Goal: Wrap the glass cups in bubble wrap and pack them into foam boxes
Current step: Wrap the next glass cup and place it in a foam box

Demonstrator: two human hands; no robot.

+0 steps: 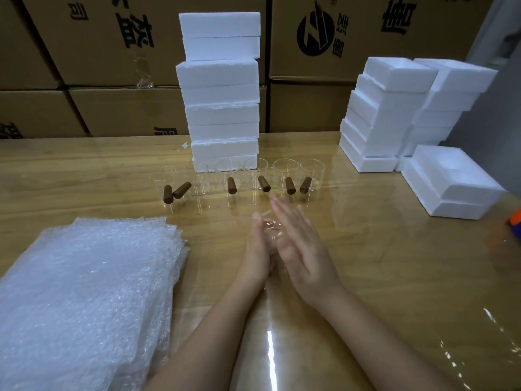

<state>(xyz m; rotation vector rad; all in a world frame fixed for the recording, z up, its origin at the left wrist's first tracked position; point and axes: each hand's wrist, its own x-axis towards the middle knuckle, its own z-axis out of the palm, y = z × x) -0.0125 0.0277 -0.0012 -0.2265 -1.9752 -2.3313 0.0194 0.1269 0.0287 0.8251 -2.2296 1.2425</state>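
Glass cups stand upright in a row at 12 o'clock from the hands, brown handles pointing back toward 6. Left hand and right hand are palm to palm, fingers straight and together. A clear glint shows between them, and I cannot tell what it is. The right fingertips are nearer the row. Bubble wrap lies at 9, foam boxes at 2, with open table between.

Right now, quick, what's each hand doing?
Left hand: open, fingers straight, against a clear glass cup.
Right hand: open, fingers straight, on the cup's other side.
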